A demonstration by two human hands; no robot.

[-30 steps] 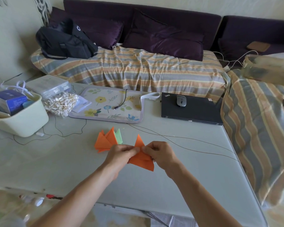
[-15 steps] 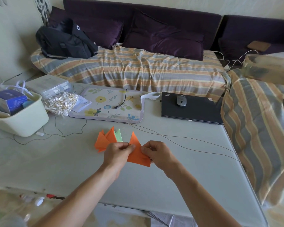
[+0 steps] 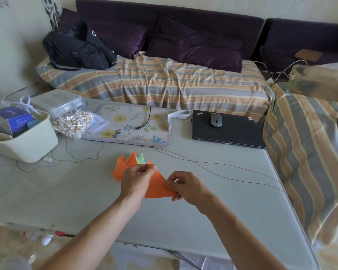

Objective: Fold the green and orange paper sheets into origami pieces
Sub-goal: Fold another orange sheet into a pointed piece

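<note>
orange piece [image 3: 157, 187]: held just above the tabletop [image 3: 203, 211], now a single flat triangle (a second ago it showed two points) | left hand [image 3: 138, 179] pinches its top tip, right hand [image 3: 185, 187] its lower right corner | fold looks closed, crease next | finished orange-and-green pieces [image 3: 128, 164] lie just behind.

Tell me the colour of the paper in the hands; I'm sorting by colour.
Orange. The paper, pinched by the left hand and right hand, shows in the head view.
</note>
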